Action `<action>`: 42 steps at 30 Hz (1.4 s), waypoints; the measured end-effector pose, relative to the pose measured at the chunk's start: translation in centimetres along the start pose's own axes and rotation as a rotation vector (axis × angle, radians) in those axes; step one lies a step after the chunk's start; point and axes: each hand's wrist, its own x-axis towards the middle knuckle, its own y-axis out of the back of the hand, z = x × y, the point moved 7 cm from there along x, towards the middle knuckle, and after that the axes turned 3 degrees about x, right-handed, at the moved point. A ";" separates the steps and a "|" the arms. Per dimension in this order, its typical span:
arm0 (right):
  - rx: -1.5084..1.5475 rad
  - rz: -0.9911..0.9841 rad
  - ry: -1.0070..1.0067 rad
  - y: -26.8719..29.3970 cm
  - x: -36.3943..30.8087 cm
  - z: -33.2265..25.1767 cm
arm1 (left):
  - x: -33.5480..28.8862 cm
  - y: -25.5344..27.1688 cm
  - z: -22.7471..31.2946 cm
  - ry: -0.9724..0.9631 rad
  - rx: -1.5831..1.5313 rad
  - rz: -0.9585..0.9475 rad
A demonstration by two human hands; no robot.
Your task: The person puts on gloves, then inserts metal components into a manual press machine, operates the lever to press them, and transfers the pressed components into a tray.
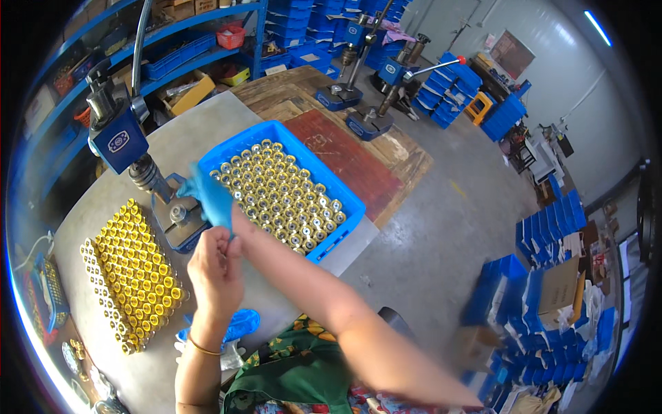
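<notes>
- Blue glove [219, 208]: worn on the right hand [209, 192], at the left edge of the blue crate [318, 169].
- Right hand: motion-blurred; from where I stand, I cannot tell whether its fingers are apart or together.
- Left hand [215, 269]: nearer the person than the crate; fingers curled together, apparently clamped on the glove's cuff.
- Round metal parts [279, 190]: packed in rows inside the crate.
- Drill press [121, 141]: left of the crate, base beside the glove.
- Gold cylindrical parts [138, 276]: farther left of the crate, in rows on the grey table [214, 117].
- Red board [345, 162]: just beyond the crate's right side.
</notes>
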 end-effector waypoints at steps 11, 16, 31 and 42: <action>2.075 -0.359 -1.150 -11.6 -3.3 -5.3 | -2.8 -1.3 2.3 0.020 -0.274 0.050; 3.739 0.304 -0.421 -7.9 -2.9 -9.6 | -2.1 -0.2 2.2 -0.119 -0.011 -0.096; 3.527 0.049 -1.040 -7.5 -2.8 -6.0 | 2.4 1.3 -0.5 -0.163 0.071 0.169; 3.378 0.288 -0.921 -6.9 -4.3 -5.7 | 1.4 1.2 0.8 -0.168 0.029 0.158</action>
